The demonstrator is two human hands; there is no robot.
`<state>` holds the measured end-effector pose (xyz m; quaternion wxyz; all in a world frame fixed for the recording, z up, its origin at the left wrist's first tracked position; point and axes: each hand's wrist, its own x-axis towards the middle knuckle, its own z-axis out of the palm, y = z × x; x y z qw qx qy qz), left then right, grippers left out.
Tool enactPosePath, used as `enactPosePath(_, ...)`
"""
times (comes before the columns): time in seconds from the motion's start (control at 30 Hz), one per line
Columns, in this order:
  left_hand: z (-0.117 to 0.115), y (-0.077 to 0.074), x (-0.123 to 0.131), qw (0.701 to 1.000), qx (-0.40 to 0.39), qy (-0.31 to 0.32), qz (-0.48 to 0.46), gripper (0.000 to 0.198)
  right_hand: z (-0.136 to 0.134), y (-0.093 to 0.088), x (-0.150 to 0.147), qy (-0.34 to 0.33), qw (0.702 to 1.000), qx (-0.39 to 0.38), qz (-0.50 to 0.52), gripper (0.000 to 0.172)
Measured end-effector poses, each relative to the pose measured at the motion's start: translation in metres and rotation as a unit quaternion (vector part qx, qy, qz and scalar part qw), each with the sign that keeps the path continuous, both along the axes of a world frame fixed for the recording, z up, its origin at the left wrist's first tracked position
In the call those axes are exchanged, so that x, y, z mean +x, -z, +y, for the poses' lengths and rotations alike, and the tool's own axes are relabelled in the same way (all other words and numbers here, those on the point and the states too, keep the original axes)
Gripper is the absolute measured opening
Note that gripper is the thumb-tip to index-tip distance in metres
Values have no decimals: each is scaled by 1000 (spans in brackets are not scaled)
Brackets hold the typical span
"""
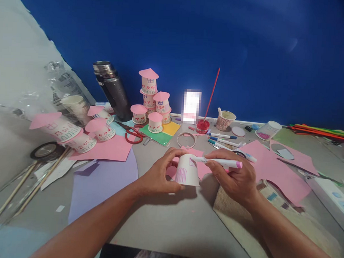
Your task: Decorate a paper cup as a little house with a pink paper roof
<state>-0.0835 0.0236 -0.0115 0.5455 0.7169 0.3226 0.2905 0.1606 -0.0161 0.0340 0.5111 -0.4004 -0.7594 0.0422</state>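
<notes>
My left hand grips a white paper cup, turned upside down, with its thumb near the rim and its fingers around the base. A purple-pink scribbled door shape and a small purple window drawing show on the cup's side. In my right hand is a white marker with a pink end. Its tip points left and meets the cup at the window drawing. Pink paper lies behind the cup. To the left, a lilac paper sheet runs under my left forearm.
Decorated cup towers with pink cone roofs stand at the back, and others at left. Red-handled scissors, a dark flask, a tape ring, several markers and a power strip surround the work area.
</notes>
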Motion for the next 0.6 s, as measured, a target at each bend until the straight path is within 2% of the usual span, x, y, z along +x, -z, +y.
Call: enactPosePath(0.6, 0, 0, -1, 1000, 4, 2, 1, 84, -2, -3, -1, -11, 1000, 28, 0, 14)
